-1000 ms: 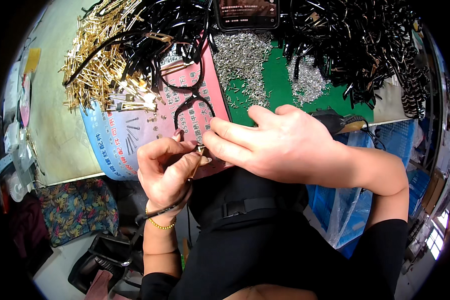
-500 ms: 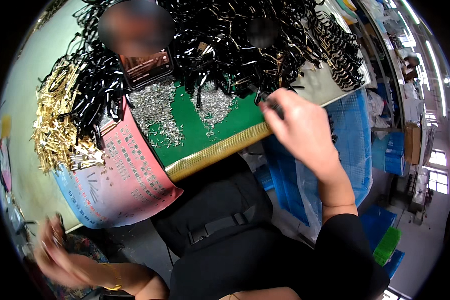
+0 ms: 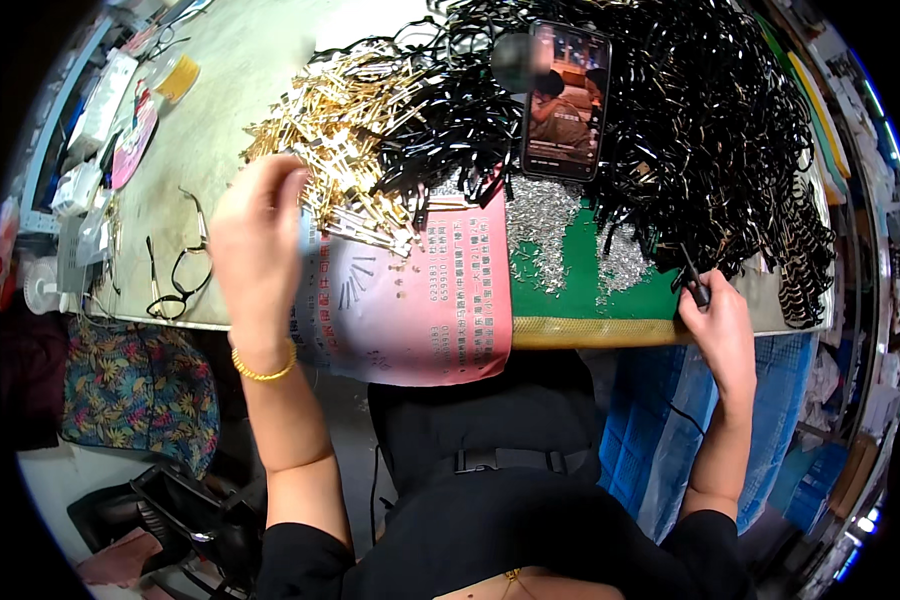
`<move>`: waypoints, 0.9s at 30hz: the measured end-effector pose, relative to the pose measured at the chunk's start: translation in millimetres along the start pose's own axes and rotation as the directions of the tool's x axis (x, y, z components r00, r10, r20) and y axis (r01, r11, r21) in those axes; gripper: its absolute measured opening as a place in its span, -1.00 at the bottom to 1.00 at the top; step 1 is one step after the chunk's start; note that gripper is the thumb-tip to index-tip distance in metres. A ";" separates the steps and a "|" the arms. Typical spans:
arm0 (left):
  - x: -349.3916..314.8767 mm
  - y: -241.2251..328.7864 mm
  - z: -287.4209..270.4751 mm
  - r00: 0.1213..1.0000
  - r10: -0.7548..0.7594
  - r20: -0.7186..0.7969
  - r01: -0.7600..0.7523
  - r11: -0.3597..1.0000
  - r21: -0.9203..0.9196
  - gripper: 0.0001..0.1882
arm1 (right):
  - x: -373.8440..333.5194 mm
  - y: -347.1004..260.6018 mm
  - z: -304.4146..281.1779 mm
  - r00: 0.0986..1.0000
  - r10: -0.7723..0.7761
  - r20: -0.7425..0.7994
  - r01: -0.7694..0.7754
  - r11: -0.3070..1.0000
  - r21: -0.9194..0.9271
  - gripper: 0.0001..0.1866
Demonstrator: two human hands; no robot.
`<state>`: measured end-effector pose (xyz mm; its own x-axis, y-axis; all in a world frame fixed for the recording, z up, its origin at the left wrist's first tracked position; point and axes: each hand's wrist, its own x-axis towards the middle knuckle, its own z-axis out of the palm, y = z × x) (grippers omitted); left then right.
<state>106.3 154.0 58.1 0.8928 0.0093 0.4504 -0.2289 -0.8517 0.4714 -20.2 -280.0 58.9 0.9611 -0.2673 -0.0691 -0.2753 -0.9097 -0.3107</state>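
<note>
My left hand [image 3: 260,240] is raised over the table beside a heap of slim gold-coloured metal pieces [image 3: 340,130]. Its fingers are bent and partly hidden, so I cannot make out whether they hold anything. At the table's front edge on the right, my right hand [image 3: 720,320] is closed around a dark-handled tool [image 3: 700,291], which looks like a screwdriver. The tool's thin shaft points up toward a large tangled pile of glossy black eyewear parts [image 3: 670,130]. Small silvery metal bits [image 3: 545,225] lie on a green mat [image 3: 660,300] near that hand.
A phone [image 3: 567,105] with a lit screen stands among the black parts. A printed pink and blue sheet [image 3: 470,330] hangs over the front edge. Eyeglasses [image 3: 175,300] lie at the left, near a yellow tape roll [image 3: 175,78]. Blue crates [image 3: 635,420] stand below the right side.
The view has swung left. My left hand has risen from below the table's left edge to beside the gold pieces. My right hand remains near the front edge with the tool.
</note>
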 end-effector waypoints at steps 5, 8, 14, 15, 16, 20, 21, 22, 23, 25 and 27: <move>23.1 15.7 12.7 0.995 -0.076 0.071 0.072 0.996 0.054 -0.85 | 2.7 32.2 -25.0 0.904 0.097 0.417 -0.361 0.697 0.620 -0.85; 29.1 11.5 17.1 0.989 -0.023 0.144 0.014 0.998 0.065 -0.82 | 3.3 48.6 -25.9 0.897 0.061 0.439 -0.416 0.459 0.785 -0.81; 12.5 18.9 52.1 0.991 0.036 0.127 -0.074 0.949 0.306 -0.77 | -12.9 11.6 -17.3 0.942 0.028 0.335 -0.327 0.318 0.890 -0.65; 10.6 16.7 54.9 0.992 0.031 0.126 -0.069 0.948 0.311 -0.78 | -15.2 5.7 -16.4 0.939 -0.003 0.343 -0.324 0.321 0.890 -0.65; 10.5 19.1 48.4 0.994 0.026 0.109 -0.060 0.944 0.324 -0.80 | -18.1 7.3 -13.0 0.936 -0.068 0.346 -0.304 0.340 0.890 -0.68; -1.7 22.1 9.4 0.968 -0.186 0.171 0.179 0.982 0.057 -0.84 | -32.2 10.5 -1.9 0.934 -0.121 0.336 -0.292 0.286 0.913 -0.79; -7.7 15.6 7.2 0.982 -0.180 0.061 0.187 0.974 -0.130 -0.86 | -31.5 13.0 -3.6 0.918 -0.138 0.371 -0.312 0.327 0.892 -0.78; -10.5 30.1 -5.3 0.983 -0.185 -0.018 0.181 0.974 -0.133 -0.87 | -31.0 13.3 -2.3 0.919 -0.147 0.365 -0.310 0.301 0.902 -0.79; -15.6 39.6 -16.9 0.987 -0.137 -0.084 0.128 0.987 -0.098 -0.88 | -30.0 11.6 1.3 0.919 -0.166 0.356 -0.304 0.274 0.912 -0.79; -29.5 50.7 -33.0 0.993 -0.115 -0.024 0.113 0.992 -0.056 -0.89 | -29.0 5.6 9.5 0.922 -0.189 0.337 -0.294 0.224 0.929 -0.84; -51.1 63.2 -26.1 0.981 -0.158 0.110 0.181 0.952 -0.247 -0.90 | -30.5 -2.5 11.9 0.926 -0.205 0.317 -0.274 0.215 0.938 -0.86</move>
<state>36.1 113.4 84.7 0.9550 0.0864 0.2837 -0.1516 -0.6798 0.7175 -48.6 -265.7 50.5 0.9528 0.0399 -0.3009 -0.3031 0.1756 -0.9366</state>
